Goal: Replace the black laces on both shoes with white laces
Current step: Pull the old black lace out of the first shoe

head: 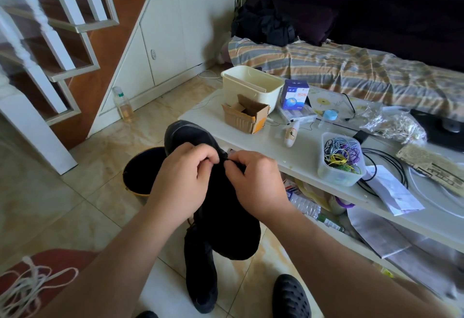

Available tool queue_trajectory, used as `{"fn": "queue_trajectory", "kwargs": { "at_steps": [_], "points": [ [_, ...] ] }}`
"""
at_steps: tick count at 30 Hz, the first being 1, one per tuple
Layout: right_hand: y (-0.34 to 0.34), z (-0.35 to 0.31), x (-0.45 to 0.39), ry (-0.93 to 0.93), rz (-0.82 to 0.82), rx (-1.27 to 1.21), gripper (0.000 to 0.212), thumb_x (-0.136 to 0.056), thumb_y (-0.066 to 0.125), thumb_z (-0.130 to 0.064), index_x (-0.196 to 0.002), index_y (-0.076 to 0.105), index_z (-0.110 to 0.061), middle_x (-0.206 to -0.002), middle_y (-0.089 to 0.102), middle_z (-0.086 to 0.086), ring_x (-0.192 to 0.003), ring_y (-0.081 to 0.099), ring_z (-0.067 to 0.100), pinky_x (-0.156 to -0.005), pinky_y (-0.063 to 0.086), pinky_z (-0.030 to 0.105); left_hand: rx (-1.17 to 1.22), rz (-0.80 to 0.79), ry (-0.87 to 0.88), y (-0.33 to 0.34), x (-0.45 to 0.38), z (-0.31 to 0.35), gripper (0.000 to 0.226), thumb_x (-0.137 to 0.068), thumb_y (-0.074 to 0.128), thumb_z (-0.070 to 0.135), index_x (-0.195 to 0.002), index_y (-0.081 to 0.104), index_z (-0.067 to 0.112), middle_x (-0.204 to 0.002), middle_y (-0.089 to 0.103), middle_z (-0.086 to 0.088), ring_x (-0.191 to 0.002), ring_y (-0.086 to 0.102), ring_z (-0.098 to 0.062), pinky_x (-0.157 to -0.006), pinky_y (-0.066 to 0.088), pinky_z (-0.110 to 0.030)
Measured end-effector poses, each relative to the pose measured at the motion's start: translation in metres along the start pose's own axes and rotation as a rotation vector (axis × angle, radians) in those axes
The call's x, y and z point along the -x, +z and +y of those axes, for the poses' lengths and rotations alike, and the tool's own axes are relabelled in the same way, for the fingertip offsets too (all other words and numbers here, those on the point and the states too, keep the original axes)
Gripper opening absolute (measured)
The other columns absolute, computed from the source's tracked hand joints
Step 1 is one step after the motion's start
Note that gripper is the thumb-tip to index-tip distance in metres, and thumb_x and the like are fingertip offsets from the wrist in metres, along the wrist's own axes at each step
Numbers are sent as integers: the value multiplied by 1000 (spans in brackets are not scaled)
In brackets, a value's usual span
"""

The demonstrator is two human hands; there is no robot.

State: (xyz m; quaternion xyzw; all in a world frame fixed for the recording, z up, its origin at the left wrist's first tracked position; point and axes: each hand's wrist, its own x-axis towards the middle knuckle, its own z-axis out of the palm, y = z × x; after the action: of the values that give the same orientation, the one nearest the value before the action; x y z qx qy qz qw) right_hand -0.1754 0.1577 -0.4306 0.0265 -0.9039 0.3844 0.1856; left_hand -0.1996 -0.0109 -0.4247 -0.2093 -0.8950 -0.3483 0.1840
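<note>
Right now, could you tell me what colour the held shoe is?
Black, seen in the head view: the shoe.

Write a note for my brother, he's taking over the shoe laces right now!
Left hand: pinching at the top of the black fabric shoe held in the air.
Right hand: pinching the same spot; the black lace is too dark to make out.
Second black shoe stands on the tiled floor below.
White cord laces lie loose on the red seat, lower left.
Done: no white lace is in either shoe.
Left: strip the black laces, thread white ones into both.
</note>
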Motion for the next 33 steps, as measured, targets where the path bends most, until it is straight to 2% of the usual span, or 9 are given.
{"fn": "queue_trajectory", "kwargs": {
  "at_steps": [5, 10, 13, 17, 19, 22, 24, 30, 33],
  "points": [
    [-5, 2, -3, 86, 0, -63, 19, -96, 62, -24, -82, 74, -21, -74, 67, -8, -74, 59, 10, -69, 51, 36, -76, -37, 15, 6, 3, 0, 17, -90, 75, 30, -107, 79, 27, -103, 62, 9, -87, 62, -12, -78, 54, -30],
    [-1, 1, -1, 37, -53, -45, 18, -95, 59, -25, -82, 72, -28, -73, 64, -13, -75, 59, 8, -72, 51, 39, -98, -48, -11, 8, 1, -1, 9, -92, 73, 35, -99, 77, 30, -102, 54, 10, -84, 57, -10, -74, 46, -26],
    [-4, 5, -3, -5, -21, -10, 18, -94, 60, -23, -79, 70, -23, -71, 64, -8, -72, 58, 11, -69, 50, 40, 210, -162, -155, 0, -1, -5, 12, -95, 72, 28, -87, 71, 37, -106, 54, 15, -91, 55, -4, -84, 43, -19],
    [-9, 7, -5, -34, 95, 14, 15, -97, 64, -21, -91, 76, -16, -85, 71, -3, -80, 61, 12, -75, 51, 36, 772, -220, -358, -11, -5, 4, 15, -81, 64, 25, -67, 58, 24, -93, 56, 12, -85, 54, -4, -84, 38, -27],
    [-8, 5, -4, -68, 106, 15, 13, -98, 66, -21, -95, 78, -16, -89, 72, -3, -83, 60, 10, -77, 49, 30, 646, -161, -368, -9, -5, 9, 18, -85, 69, 29, -70, 61, 24, -87, 57, 16, -77, 54, -4, -78, 40, -27],
    [-7, 4, 0, -82, 89, -37, 12, -98, 67, -17, -100, 79, -15, -94, 74, -4, -88, 60, 7, -80, 48, 23, 129, -126, -146, -5, -4, 8, 13, -94, 66, 43, -91, 73, 32, -97, 61, 15, -86, 58, -4, -77, 48, -24],
    [-6, 3, 2, -81, 80, -62, 12, -98, 67, -17, -101, 79, -15, -94, 73, -5, -89, 61, 7, -81, 48, 21, -1, -92, -46, -3, -6, 6, 22, -97, 60, 46, -98, 75, 30, -100, 60, 13, -90, 58, -6, -78, 51, -31],
    [-4, 0, 4, -148, 144, 21, 13, -95, 68, -21, -101, 79, -18, -90, 72, -3, -82, 60, 7, -75, 46, 17, 247, -9, -166, 0, -6, 8, 15, -103, 59, 27, -95, 72, 25, -103, 62, 12, -96, 62, -5, -86, 50, -28],
    [-7, -2, -2, -65, 166, 17, 16, -98, 65, -24, -98, 79, -15, -89, 73, -1, -82, 63, 14, -76, 51, 33, 372, -49, -128, -5, -4, 10, 19, -103, 60, 25, -91, 71, 35, -105, 64, 15, -102, 67, -9, -91, 52, -29]
  ]
}}
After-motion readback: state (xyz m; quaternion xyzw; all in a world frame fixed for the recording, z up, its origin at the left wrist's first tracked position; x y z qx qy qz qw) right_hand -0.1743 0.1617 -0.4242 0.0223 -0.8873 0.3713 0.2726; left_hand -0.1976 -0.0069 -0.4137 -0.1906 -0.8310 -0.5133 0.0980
